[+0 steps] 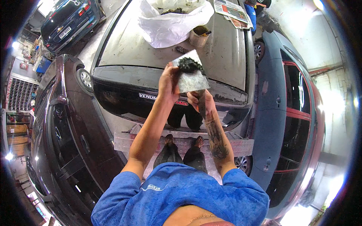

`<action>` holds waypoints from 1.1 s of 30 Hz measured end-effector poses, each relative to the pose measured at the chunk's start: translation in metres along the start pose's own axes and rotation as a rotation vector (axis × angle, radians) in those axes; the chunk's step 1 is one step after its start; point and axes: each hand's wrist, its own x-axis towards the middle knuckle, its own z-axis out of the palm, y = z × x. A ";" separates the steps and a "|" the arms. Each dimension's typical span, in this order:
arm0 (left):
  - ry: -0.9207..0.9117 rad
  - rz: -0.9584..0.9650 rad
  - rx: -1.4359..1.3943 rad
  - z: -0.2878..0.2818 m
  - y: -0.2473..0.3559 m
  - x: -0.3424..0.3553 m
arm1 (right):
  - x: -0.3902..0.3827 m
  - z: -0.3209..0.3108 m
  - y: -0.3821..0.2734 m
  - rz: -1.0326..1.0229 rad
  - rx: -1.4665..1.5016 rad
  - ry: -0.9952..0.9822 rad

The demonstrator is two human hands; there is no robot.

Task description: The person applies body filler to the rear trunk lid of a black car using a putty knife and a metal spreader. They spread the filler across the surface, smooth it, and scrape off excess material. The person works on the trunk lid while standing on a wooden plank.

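Observation:
My left hand is closed on the left edge of a flat, light-grey mixing plate, holding it up over the back of a dark vehicle. A heap of black, lumpy paste lies on the plate's upper half, and a thin smear covers the lower part. Just below the plate's near edge, my right hand is closed around a narrow, dark, flat-bladed tool that looks like a putty knife. The blade's far end meets or passes behind the plate's lower edge; I cannot tell which.
On the dusty vehicle lid stand a white plastic bag with dark scraps, an open can and newspapers. A low plank platform lies at my feet. Cars stand left and right. Another person is at the far right.

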 end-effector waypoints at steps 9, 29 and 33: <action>0.113 0.202 0.039 0.003 0.017 -0.049 | -0.015 0.050 -0.045 -1.129 -0.471 0.656; 0.137 0.143 0.078 0.012 0.032 -0.031 | -0.020 0.029 -0.027 -1.062 -1.743 0.148; 0.138 0.122 0.071 0.013 0.075 0.032 | -0.019 0.018 -0.046 -1.008 -1.631 0.438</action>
